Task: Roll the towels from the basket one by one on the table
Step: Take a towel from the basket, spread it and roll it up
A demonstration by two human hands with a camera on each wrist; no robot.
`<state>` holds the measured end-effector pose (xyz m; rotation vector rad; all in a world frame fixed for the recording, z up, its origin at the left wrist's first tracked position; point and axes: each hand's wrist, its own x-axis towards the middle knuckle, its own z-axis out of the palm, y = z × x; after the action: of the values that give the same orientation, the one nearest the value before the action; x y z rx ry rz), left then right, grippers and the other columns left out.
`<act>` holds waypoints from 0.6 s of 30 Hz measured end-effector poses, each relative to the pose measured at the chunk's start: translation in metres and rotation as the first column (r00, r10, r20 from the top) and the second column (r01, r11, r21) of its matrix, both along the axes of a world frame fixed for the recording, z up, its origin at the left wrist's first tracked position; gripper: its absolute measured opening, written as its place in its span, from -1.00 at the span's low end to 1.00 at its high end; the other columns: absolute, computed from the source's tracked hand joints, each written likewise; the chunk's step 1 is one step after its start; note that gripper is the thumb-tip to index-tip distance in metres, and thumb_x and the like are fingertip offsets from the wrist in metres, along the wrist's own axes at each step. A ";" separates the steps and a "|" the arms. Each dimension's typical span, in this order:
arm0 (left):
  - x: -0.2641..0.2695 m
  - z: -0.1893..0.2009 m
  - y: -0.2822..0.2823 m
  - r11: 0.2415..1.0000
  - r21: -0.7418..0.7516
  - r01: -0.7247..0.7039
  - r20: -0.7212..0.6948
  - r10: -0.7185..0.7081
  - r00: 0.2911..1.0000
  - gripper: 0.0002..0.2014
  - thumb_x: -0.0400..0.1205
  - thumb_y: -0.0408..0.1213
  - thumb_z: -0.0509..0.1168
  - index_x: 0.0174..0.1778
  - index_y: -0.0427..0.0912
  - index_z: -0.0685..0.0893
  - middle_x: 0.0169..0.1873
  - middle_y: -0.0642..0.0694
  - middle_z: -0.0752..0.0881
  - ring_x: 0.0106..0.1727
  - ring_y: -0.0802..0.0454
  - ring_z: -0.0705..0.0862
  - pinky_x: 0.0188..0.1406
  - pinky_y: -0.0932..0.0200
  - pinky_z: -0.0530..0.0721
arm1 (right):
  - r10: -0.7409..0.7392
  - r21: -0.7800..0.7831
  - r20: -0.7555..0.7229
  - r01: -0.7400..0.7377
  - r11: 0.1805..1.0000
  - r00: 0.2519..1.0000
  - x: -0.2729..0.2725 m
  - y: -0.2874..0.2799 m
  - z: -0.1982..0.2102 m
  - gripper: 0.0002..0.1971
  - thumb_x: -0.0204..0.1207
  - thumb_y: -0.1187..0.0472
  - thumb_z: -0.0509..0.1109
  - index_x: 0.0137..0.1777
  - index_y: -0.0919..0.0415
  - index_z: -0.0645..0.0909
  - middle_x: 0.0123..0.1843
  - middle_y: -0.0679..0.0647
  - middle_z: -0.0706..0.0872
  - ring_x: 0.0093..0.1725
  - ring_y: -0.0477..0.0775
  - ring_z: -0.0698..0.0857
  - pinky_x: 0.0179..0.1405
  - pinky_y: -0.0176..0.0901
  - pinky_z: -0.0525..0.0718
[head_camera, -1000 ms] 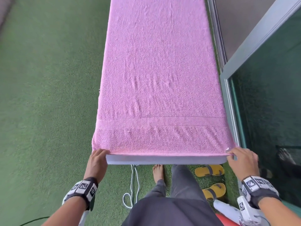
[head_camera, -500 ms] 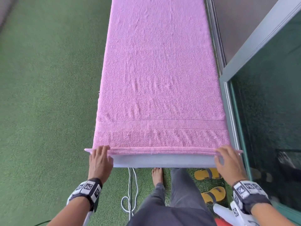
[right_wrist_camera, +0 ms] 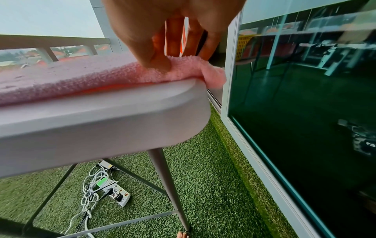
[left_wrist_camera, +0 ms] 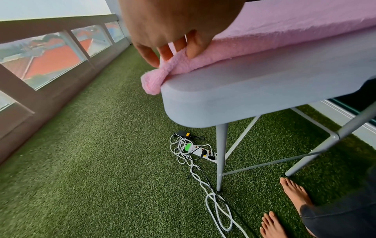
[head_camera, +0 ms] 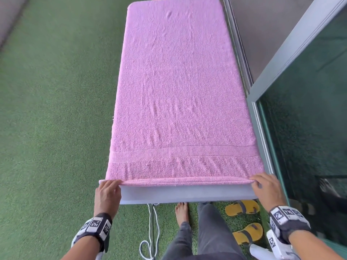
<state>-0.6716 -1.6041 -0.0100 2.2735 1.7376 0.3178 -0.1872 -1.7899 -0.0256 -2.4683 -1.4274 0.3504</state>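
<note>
Pink towel (head_camera: 180, 94) lying flat, long axis running bottom to top of frame; left hand (head_camera: 107, 194) and right hand (head_camera: 267, 187) pinch its near corners (hem just turned over) at the table (head_camera: 185, 194) edge.

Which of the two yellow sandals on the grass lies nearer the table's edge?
The farther yellow sandal, almost under the grey table edge; the other yellow sandal lies closer to the person's body.
</note>
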 end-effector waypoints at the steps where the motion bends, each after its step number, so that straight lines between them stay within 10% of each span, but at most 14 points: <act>1: -0.002 0.000 0.001 1.000 -0.007 -0.010 -0.033 0.010 0.999 -0.81 0.42 -0.58 0.47 -0.22 -0.19 0.77 -0.28 -0.07 0.77 -0.17 -0.10 0.63 -0.13 -0.02 0.45 | 0.008 -0.022 0.051 -0.007 1.000 0.999 0.002 -0.002 0.001 -0.83 0.31 0.46 0.53 -0.23 0.17 0.78 -0.24 0.04 0.78 -0.16 0.14 0.61 -0.01 0.09 0.50; 6: 0.001 -0.006 0.004 0.998 -0.069 -0.011 -0.211 -0.004 0.978 -0.84 0.65 -0.16 0.09 -0.20 0.00 0.54 -0.32 0.10 0.54 -0.17 0.03 0.48 0.05 -0.04 0.29 | 0.018 -0.130 0.151 0.001 0.991 0.988 0.010 0.005 0.013 -0.74 0.52 0.21 0.21 -0.39 -0.04 0.45 -0.42 -0.15 0.53 -0.26 0.03 0.50 0.05 0.02 0.30; 10: 0.012 -0.006 0.002 0.990 -0.048 -0.135 -0.165 0.126 0.978 -0.81 0.55 -0.38 0.25 0.03 -0.07 0.51 -0.08 -0.09 0.51 -0.05 -0.02 0.44 0.08 -0.16 0.43 | -0.051 -0.078 0.198 0.068 0.995 0.979 0.008 0.006 0.018 -0.81 0.39 0.26 0.46 -0.02 0.05 0.63 0.03 0.06 0.65 0.02 0.14 0.56 0.19 0.08 0.28; 14: 0.016 -0.012 -0.016 0.990 -0.036 0.137 0.014 -0.136 0.991 -0.80 0.47 -0.36 0.17 0.01 -0.18 0.53 -0.10 -0.06 0.57 -0.10 0.08 0.41 -0.11 0.09 0.56 | 0.134 -0.101 0.076 -0.126 0.987 0.988 -0.004 -0.004 0.007 -0.69 0.30 0.40 0.53 0.03 0.14 0.68 0.06 0.06 0.64 0.07 0.13 0.61 0.17 0.13 0.57; 18: 0.009 -0.014 -0.012 0.993 -0.024 0.118 0.054 -0.116 0.992 -0.63 0.35 -0.64 0.47 0.05 -0.33 0.69 -0.03 -0.17 0.70 0.01 0.05 0.50 0.05 0.07 0.55 | 0.094 -0.067 0.038 -0.091 0.994 0.995 0.005 -0.009 -0.005 -0.58 0.27 0.49 0.52 0.13 0.16 0.69 0.15 0.07 0.65 0.15 0.11 0.56 0.21 0.14 0.59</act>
<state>-0.6621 -1.6160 -0.0240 2.3148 1.5663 0.3246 -0.1821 -1.7992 -0.0308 -2.4796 -1.5746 0.3724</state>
